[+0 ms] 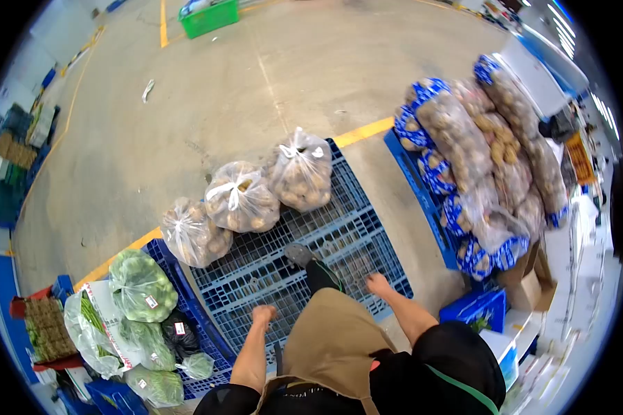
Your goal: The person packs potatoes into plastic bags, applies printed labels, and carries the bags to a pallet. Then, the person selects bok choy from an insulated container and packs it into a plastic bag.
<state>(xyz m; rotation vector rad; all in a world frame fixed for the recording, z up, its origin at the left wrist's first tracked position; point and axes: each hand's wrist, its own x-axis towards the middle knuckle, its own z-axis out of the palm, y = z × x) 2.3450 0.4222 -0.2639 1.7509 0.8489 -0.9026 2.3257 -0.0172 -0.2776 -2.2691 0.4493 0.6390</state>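
Observation:
My left hand hangs over the blue plastic pallet, its fingers curled and nothing visible in it. On the other side of my tan apron, my right hand is also curled above the pallet, and what it may hold is too small to tell. Three tied clear bags stand along the pallet's far edge: a left bag, a middle bag and a right bag, all filled with round brownish produce. Neither hand touches them. One shoe is on the pallet.
Long net sacks of potatoes lie piled on a blue pallet at right. Bagged green vegetables sit on a darker pallet at left. Also present are a blue crate, a cardboard box and a green crate.

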